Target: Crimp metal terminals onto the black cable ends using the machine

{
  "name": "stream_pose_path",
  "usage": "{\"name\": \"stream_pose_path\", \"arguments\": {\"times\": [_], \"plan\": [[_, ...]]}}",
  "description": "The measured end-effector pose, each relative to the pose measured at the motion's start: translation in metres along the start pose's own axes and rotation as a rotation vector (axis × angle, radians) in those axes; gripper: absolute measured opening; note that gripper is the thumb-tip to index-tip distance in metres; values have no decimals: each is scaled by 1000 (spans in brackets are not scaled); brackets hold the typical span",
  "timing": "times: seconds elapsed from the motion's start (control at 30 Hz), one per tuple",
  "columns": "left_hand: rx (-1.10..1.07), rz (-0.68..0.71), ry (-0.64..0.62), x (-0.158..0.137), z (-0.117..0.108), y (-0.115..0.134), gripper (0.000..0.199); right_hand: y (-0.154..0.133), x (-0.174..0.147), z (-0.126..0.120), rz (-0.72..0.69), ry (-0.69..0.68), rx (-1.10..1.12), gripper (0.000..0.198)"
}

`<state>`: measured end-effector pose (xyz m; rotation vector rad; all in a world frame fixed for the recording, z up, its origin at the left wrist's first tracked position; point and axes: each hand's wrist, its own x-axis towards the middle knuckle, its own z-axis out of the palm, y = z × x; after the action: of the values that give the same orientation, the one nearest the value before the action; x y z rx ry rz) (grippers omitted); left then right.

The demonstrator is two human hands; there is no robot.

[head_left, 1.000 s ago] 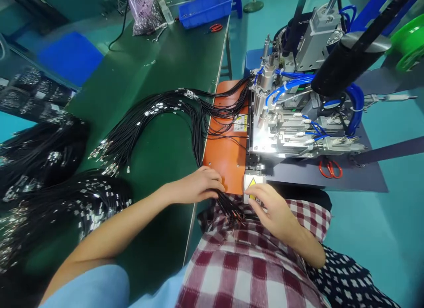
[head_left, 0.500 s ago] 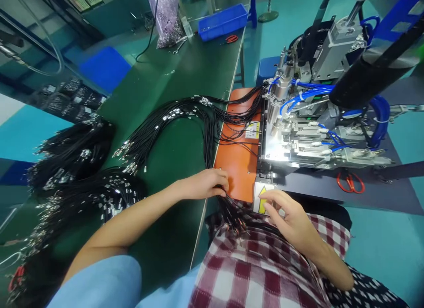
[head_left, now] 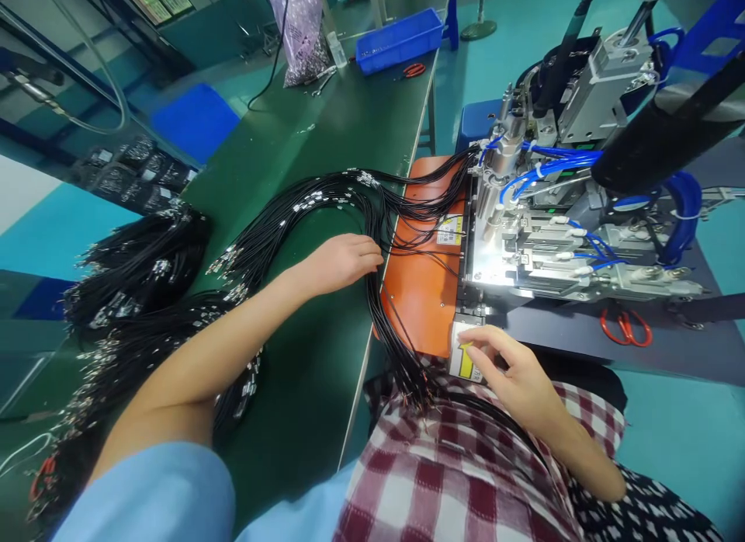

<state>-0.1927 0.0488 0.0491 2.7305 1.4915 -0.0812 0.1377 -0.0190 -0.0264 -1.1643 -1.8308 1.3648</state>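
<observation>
A thick bundle of thin black cables runs down the table edge and over the orange plate, its bare wire ends hanging above my checked apron. My left hand lies at the upper part of this bundle, fingers curled over the cables; the fingertips are partly hidden. Beside the machine's white and yellow label, my right hand hovers with thumb and forefinger apart, and I see nothing between them. Farther up, the cables arch across the green table with white tags and metal ends at the left.
At right stands a metal machine with blue air hoses, its orange plate meeting the table. Red-handled scissors lie on its base. More cable bundles pile at left. A blue bin and plastic bag stand at the back.
My left hand has moved up along the cable bundle, away from the wire ends, uncovering the lower cables. My right hand stays by the label. The view has shifted slightly.
</observation>
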Motion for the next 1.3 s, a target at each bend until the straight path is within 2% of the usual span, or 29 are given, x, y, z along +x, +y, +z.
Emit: {"name": "stream_pose_path", "arguments": {"times": [0.07,0.13,0.17,0.27,0.33,0.4,0.47,0.6,0.7,0.8,1.0,1.17,1.3], "plan": [[54,25,22,-3,-5,-1,30,-6,8,8,71,-41,198,35],[113,-28,45,-6,-4,2,34,-12,13,16,155,-163,454,46],[129,-64,49,-7,-1,7,33,-14,14,19,175,-224,513,47],[145,-107,32,-9,15,34,26,-14,7,20,176,-294,430,40],[95,-7,40,-9,27,60,23,-11,1,13,164,-265,336,32],[-33,180,7,-6,38,87,30,-7,-4,3,159,-247,270,27],[-126,230,-2,-3,46,109,28,-4,-7,-7,184,-213,232,23],[-315,139,-14,4,49,133,33,2,-11,-20,270,-53,304,21],[-468,111,-40,13,44,144,27,5,-11,-22,269,-45,401,21],[-656,117,-44,28,36,157,23,4,-10,-23,263,-37,377,18],[-1015,-27,-32,46,30,166,20,-3,-11,-36,255,50,410,18],[-1096,-89,-43,48,33,166,18,-4,-11,-35,271,114,467,19],[-1069,-60,-41,49,31,171,19,-1,-11,-31,260,177,451,17]]}}
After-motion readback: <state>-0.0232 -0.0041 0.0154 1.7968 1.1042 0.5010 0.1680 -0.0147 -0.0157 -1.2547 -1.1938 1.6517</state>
